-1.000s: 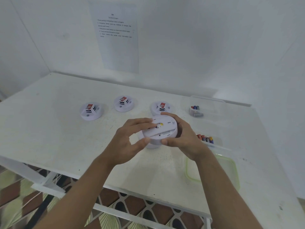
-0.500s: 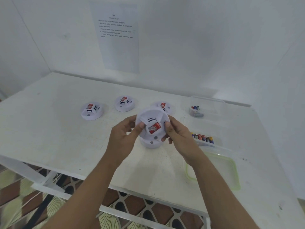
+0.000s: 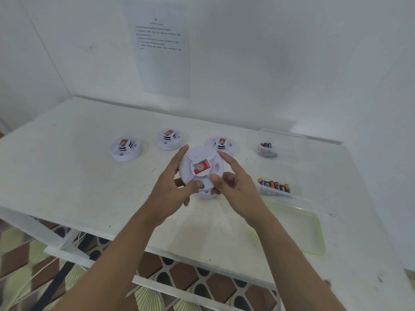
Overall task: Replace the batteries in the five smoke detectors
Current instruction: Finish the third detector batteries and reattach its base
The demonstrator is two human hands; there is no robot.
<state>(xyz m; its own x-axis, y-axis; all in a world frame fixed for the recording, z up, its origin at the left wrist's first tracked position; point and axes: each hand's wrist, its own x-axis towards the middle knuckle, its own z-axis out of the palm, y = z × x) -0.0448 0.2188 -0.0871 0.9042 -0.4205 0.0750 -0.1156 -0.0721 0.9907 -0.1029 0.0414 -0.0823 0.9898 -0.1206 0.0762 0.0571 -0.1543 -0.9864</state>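
Observation:
A white round smoke detector [image 3: 201, 168] with a red label faces me, tilted up above the table. My left hand [image 3: 170, 187] grips its left rim, thumb on the front near the grey button. My right hand [image 3: 233, 185] grips the right rim with thumb and fingers. Directly under it another white detector [image 3: 205, 195] lies on the table, mostly hidden. Three more detectors stand in a row behind: left [image 3: 126, 148], middle [image 3: 169, 139], right [image 3: 222, 143].
A clear box [image 3: 281, 142] at the back right holds a few batteries [image 3: 267, 149]. Nearer, a second clear box [image 3: 283, 176] holds a row of several batteries [image 3: 274, 185]. A green-rimmed lid [image 3: 314, 232] lies at the right front. An instruction sheet [image 3: 160, 48] hangs on the wall.
The detector has been turned from its back side, with a battery showing, to its labelled front facing me. Both hands have shifted their grip to its rim.

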